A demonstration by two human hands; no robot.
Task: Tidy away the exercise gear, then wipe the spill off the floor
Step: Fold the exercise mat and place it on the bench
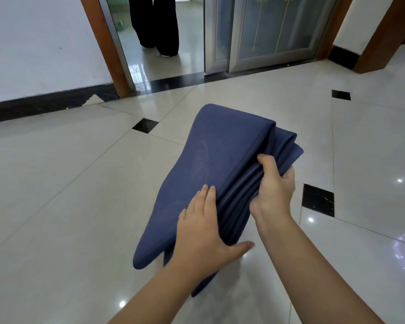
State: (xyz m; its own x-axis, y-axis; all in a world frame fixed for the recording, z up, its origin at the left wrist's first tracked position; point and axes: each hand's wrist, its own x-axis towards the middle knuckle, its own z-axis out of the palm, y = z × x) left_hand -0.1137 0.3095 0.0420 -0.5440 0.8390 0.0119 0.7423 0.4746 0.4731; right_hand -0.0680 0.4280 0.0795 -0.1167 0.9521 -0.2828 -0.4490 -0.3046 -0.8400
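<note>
- Folded blue mat point(215, 160): shown at the centre, held between both hands over the pale tiled floor point(68, 183); several layers are seen stacked along its right edge, and the broad upper face is tilted to the left.
- Right hand point(274, 190): closed round the layered right edge of the mat, with the thumb laid on top and the fingers curled round the far side (only their tips are seen).
- Left hand point(201, 235): laid flat on the mat's upper face near its near end, with the fingers straight and the thumb spread out to the right.
- Black inset tile point(145, 125): set in the floor just left of the mat's far end.
- Wooden door frame point(103, 43): seen well beyond the mat, to the left.
- Dark trouser legs point(159, 24): another person is shown standing in the doorway beyond the mat.
- Glass sliding door point(274, 26): placed beyond the mat, to the right of the trouser legs.
</note>
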